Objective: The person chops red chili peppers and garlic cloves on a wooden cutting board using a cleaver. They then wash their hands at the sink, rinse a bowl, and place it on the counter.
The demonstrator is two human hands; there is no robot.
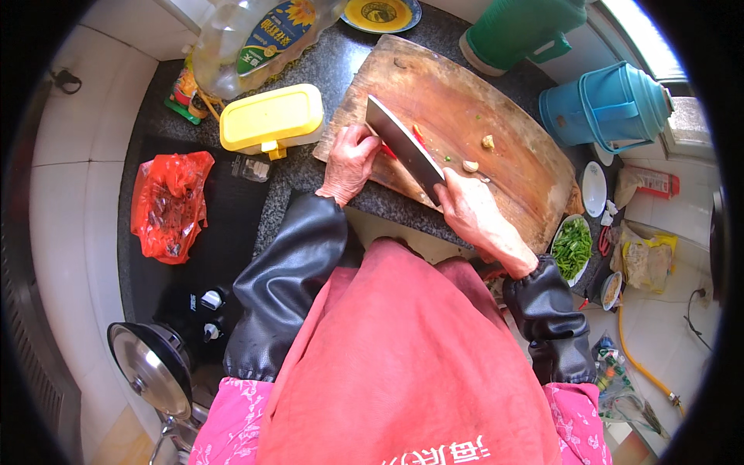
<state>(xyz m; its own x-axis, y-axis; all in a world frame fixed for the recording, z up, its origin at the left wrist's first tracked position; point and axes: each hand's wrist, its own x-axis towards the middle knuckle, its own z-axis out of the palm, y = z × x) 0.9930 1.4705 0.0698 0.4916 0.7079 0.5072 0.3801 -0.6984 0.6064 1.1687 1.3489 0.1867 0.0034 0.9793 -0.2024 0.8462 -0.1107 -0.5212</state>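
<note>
My right hand (474, 203) grips the handle of a cleaver (401, 145), its dark blade slanting up and left over a wooden cutting board (511, 116). Curled at the blade's left side, my left hand (350, 160) holds a red chili pepper (388, 152) down on the board; the fingers hide part of it. Just right of the blade lies a cut piece of red chili (418, 135). A garlic clove (470, 166) and a small yellowish lump (487, 141), perhaps ginger, rest farther right, among tiny green bits.
Left of the board stands a yellow-lidded container (272, 119); beyond it is a large clear oil bottle (261, 40). A red plastic bag (171, 206) sits on the black stove (226, 232). At right are a plate of chopped green vegetables (572, 250), a white dish (594, 189) and a blue thermos jug (604, 107).
</note>
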